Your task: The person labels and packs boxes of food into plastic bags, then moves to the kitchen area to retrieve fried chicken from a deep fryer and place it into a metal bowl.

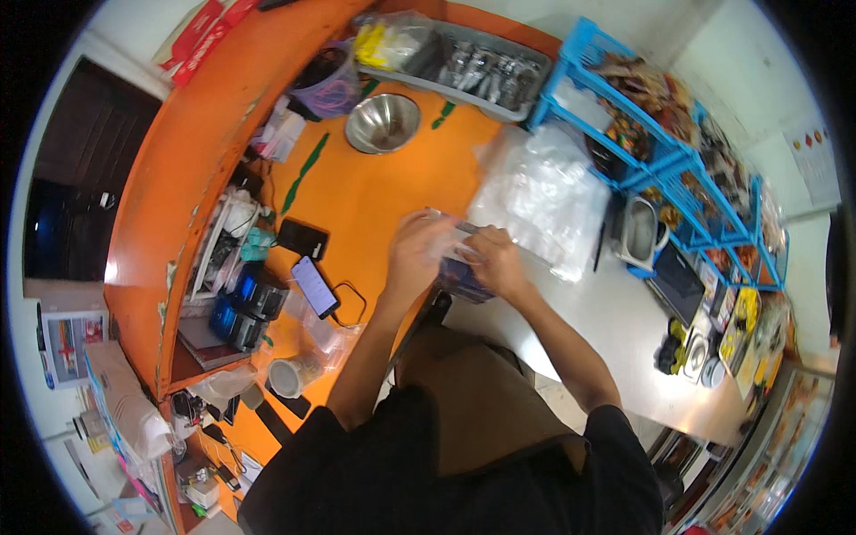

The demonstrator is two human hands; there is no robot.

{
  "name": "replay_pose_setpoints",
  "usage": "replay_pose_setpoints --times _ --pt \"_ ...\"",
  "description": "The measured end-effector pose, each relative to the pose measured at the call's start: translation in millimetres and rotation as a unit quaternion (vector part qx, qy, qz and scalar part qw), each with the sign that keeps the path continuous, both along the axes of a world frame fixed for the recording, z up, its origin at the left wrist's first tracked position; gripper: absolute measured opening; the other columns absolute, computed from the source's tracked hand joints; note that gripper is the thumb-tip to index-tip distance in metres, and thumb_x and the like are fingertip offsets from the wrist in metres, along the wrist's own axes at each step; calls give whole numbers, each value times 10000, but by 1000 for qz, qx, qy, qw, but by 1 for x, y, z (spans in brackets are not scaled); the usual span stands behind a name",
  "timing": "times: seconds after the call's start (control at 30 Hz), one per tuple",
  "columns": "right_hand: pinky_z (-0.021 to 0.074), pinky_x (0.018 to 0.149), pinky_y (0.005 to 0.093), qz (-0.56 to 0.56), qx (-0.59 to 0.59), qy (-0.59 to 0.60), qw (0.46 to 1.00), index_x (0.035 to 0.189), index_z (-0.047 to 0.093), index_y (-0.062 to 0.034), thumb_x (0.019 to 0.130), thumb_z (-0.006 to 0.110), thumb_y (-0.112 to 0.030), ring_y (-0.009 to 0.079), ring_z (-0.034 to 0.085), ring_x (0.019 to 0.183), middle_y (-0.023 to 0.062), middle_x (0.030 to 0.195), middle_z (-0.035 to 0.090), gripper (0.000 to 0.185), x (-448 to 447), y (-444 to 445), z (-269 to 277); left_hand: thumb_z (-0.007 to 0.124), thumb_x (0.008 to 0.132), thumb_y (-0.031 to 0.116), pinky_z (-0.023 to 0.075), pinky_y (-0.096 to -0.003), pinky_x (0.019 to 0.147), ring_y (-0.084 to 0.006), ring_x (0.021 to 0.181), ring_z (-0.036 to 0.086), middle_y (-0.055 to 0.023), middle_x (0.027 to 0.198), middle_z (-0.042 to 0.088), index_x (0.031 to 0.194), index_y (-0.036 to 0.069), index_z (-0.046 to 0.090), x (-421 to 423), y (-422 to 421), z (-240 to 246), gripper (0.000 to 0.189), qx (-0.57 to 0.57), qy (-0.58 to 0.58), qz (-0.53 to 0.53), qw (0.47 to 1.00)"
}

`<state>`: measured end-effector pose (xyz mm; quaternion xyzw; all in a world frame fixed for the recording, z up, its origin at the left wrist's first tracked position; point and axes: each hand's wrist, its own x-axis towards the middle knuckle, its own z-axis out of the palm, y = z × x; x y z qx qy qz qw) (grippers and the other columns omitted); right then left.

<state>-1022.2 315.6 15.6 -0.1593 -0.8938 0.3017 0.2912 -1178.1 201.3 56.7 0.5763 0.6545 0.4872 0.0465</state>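
Observation:
My right hand (498, 264) has its fingers closed on the top part of a dark blue packet or box (461, 277). Something clear and shiny, like plastic film, shows between my two hands. My left hand (418, 251) is blurred at the other side of it, so its exact grip cannot be made out. Both hands are above the place where the orange tabletop (374, 194) meets the steel worktop (508, 328). Just beyond my right hand lies a stack of clear plastic bags (542, 194).
A steel bowl (382, 124) stands near a grey tray of wrapped cutlery (491, 73). Blue plastic racks (655, 147) line the right side. A lit phone (314, 286) with a cable lies left, beside a black device (302, 239) and a clear plastic cup (287, 376).

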Motion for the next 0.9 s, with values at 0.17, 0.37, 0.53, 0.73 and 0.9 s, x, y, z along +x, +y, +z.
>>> replay_pose_setpoints --times 0.17,0.37,0.53,0.73,0.9 --pt "498 769 447 -10 -57 4 998 864 661 -48 807 701 -161 356 631 846 146 881 646 133 -157 -32 -18 777 827 212 378 -410 1062 -297 1336 413 -178 1484 373 1465 -2 306 -29 -78 -87 822 -57 -341 308 887" --pt "537 748 395 83 -185 87 975 1019 681 -14 879 677 -157 309 678 895 169 977 666 200 -234 -31 7 874 714 177 444 -402 1024 -293 1332 407 -209 1469 321 1497 -62 105 -127 -43 -143 1123 43 -364 242 898" --pt "557 743 312 -50 -275 18 960 1097 685 -25 934 640 -127 186 685 868 114 1011 693 197 -121 4 7 916 626 160 476 -385 986 -303 1203 528 -196 1321 485 1499 -22 125 -210 -18 -137 1192 7 -427 186 885" --pt "536 767 293 -327 -303 -25 895 1101 688 1 967 597 -155 169 684 868 120 950 718 224 121 24 -45 858 617 409 525 -450 760 -347 888 663 -230 944 661 1061 -40 600 -380 -33 -113 682 -188 -40 270 943" --pt "498 685 289 -605 -325 118 717 947 673 1 1030 484 -334 144 642 774 80 833 680 393 306 -91 -25 768 827 353 437 -391 1025 -342 1283 511 -276 1409 489 1406 -58 439 -244 -7 -36 783 -206 21 312 927"
